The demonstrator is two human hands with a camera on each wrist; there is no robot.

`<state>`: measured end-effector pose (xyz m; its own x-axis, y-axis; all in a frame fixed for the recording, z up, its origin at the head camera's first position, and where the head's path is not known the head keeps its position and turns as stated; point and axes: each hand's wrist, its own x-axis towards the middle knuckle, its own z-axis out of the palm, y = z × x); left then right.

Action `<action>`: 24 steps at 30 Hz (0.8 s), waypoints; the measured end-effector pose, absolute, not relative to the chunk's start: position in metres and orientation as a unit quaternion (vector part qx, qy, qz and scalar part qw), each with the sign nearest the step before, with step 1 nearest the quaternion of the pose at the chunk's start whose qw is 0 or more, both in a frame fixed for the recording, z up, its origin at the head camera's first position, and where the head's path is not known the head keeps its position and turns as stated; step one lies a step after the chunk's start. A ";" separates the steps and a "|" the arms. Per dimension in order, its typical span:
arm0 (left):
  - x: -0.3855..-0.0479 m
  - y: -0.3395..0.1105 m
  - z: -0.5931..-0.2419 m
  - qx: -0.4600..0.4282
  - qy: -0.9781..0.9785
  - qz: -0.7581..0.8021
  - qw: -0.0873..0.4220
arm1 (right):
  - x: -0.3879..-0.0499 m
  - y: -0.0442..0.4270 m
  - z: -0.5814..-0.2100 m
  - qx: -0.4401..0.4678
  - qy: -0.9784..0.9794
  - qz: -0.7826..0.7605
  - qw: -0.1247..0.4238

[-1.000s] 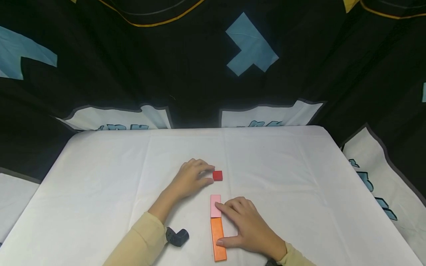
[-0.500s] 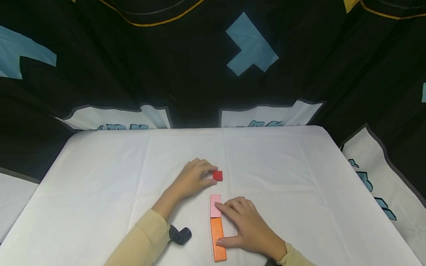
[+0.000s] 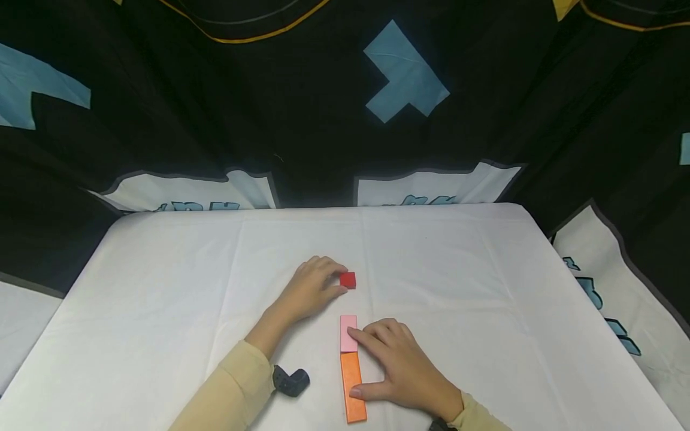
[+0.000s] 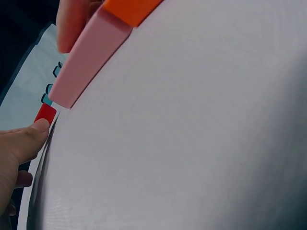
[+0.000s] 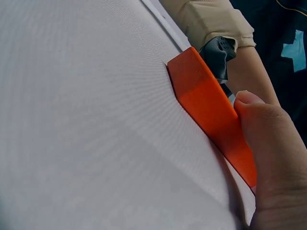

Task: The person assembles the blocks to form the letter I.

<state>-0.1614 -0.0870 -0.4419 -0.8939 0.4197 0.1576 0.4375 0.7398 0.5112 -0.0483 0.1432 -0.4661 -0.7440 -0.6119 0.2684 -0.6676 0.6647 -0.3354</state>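
Note:
Near the middle of the table, my left hand point(image 3: 311, 290) pinches a small red block point(image 3: 348, 281) between thumb and fingers. The left wrist view shows the thumb pressed on this red block point(image 4: 45, 113). Closer to me, a pink block point(image 3: 348, 333) and a longer orange block point(image 3: 353, 388) lie end to end in a line. My right hand point(image 3: 401, 374) rests on them from the right, its index fingertip on the pink block and its thumb on the orange one. In the right wrist view the thumb touches the orange block's point(image 5: 206, 105) upper edge.
A white cloth covers the table point(image 3: 458, 275). Behind it hangs a dark curtain point(image 3: 296, 120) with blue and white shapes. A black device point(image 3: 291, 382) sits at the left wrist, beside the orange block.
My left hand has taken hold of the red block and shifted it slightly left and away from me. The right hand and the pink and orange blocks stay in place.

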 end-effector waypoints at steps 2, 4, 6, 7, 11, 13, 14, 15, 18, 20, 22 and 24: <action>-0.161 -0.088 -0.442 -0.227 -0.932 -0.282 0.023 | -0.048 0.143 -0.466 0.351 -0.910 0.210 0.065; -0.161 -0.088 -0.443 -0.225 -0.931 -0.285 0.028 | -0.049 0.143 -0.466 0.352 -0.909 0.212 0.066; -0.161 -0.089 -0.444 -0.223 -0.931 -0.287 0.032 | -0.049 0.143 -0.466 0.352 -0.909 0.214 0.065; -0.161 -0.089 -0.445 -0.222 -0.930 -0.289 0.035 | -0.049 0.143 -0.466 0.352 -0.909 0.214 0.064; -0.160 -0.090 -0.447 -0.221 -0.928 -0.297 0.039 | -0.049 0.143 -0.465 0.352 -0.908 0.216 0.064; -0.160 -0.091 -0.447 -0.222 -0.928 -0.298 0.039 | -0.048 0.143 -0.465 0.352 -0.908 0.216 0.064; -0.159 -0.091 -0.448 -0.222 -0.928 -0.298 0.038 | -0.048 0.143 -0.465 0.351 -0.909 0.216 0.063; -0.159 -0.091 -0.448 -0.222 -0.928 -0.298 0.038 | -0.048 0.143 -0.466 0.351 -0.909 0.216 0.063; -0.159 -0.092 -0.447 -0.222 -0.927 -0.300 0.037 | -0.048 0.143 -0.466 0.353 -0.908 0.215 0.066; -0.159 -0.092 -0.448 -0.223 -0.926 -0.302 0.038 | -0.049 0.143 -0.466 0.354 -0.908 0.213 0.067; -0.159 -0.092 -0.448 -0.221 -0.926 -0.303 0.036 | -0.049 0.143 -0.466 0.354 -0.908 0.213 0.067; -0.159 -0.092 -0.449 -0.220 -0.927 -0.303 0.034 | -0.049 0.143 -0.466 0.352 -0.909 0.213 0.065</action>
<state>-0.1591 -0.0924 -0.4490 -0.9012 0.3864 0.1962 0.4277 0.7195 0.5473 -0.0486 0.1432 -0.4662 -0.7436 -0.6125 0.2682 -0.6678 0.6609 -0.3424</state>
